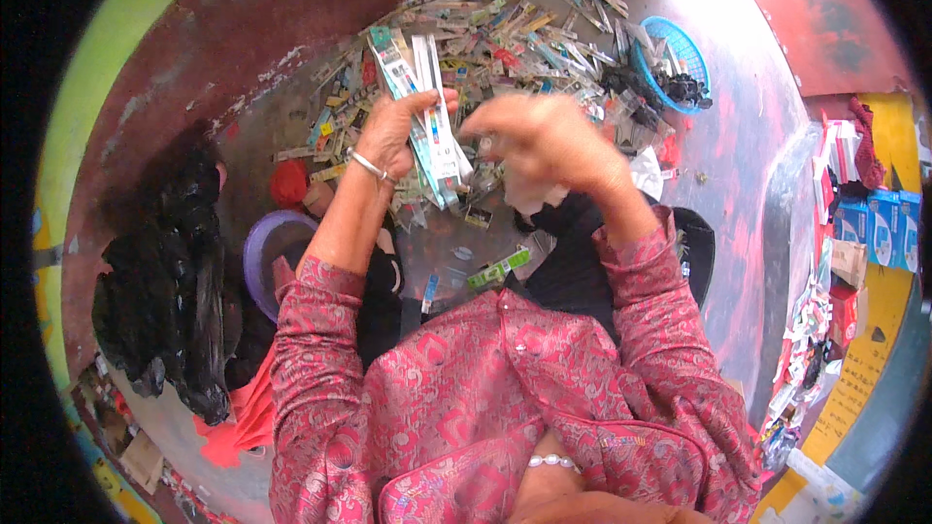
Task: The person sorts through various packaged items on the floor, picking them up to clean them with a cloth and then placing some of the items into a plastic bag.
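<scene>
My left hand (pixel 390 141), with a bangle at the wrist, is closed around a few long flat narrow packages. One is a teal-and-white package (pixel 396 68), and beside it lies a mostly white one (pixel 437 126) with small coloured marks. They are held upright and slightly fanned. Just to the right, my right hand (pixel 534 136) is bent toward them, its fingers smeared by motion, so I cannot see whether they hold anything. Beyond both hands spreads a large pile of similar narrow packages (pixel 544 34) on the floor.
A blue plastic basket (pixel 701 68) stands at the pile's right edge with dark scraps near it. At left lie black plastic bags (pixel 160 281) and a purple-rimmed basin (pixel 262 267). A green package (pixel 500 267) lies near my lap. Blue boxes (pixel 879 223) stand far right.
</scene>
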A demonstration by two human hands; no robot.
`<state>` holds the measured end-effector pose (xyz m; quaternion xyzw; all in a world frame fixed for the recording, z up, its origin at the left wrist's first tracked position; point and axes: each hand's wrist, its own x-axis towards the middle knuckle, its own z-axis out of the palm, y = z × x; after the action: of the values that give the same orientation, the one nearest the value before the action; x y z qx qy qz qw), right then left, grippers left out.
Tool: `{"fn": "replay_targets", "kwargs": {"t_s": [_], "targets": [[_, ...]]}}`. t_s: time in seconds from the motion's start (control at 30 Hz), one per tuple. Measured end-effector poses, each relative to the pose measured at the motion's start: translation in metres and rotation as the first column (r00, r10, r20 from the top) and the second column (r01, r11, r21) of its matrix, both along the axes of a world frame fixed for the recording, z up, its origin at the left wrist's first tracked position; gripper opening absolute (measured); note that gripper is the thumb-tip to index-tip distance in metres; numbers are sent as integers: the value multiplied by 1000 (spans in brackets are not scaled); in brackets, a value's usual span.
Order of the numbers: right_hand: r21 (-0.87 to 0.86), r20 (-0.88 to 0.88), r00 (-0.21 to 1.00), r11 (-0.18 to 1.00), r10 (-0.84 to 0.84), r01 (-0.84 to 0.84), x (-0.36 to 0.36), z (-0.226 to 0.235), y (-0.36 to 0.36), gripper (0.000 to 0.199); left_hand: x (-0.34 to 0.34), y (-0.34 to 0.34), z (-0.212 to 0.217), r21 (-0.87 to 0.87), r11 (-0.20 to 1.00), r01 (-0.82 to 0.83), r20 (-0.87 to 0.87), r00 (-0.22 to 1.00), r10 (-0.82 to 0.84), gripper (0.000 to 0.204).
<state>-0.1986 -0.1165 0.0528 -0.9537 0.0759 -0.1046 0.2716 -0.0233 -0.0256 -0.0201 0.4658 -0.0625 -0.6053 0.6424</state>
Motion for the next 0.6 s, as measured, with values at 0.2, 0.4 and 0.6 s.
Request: {"fn": "replay_targets", "kwargs": {"t_s": [0.2, 0.4, 0.6], "targets": [[477, 363, 655, 736, -663, 481, 16, 10, -18, 10, -20, -3, 17, -14, 995, 98, 37, 995, -97, 26], [-88, 500, 801, 901, -329, 425, 46, -28, -14, 10, -33, 10, 14, -31, 929, 370, 243, 904, -352, 35], [177, 569, 487, 676, -663, 715, 34, -7, -56, 13, -40, 7, 28, -109, 935, 337, 37, 941, -335, 54]]}}
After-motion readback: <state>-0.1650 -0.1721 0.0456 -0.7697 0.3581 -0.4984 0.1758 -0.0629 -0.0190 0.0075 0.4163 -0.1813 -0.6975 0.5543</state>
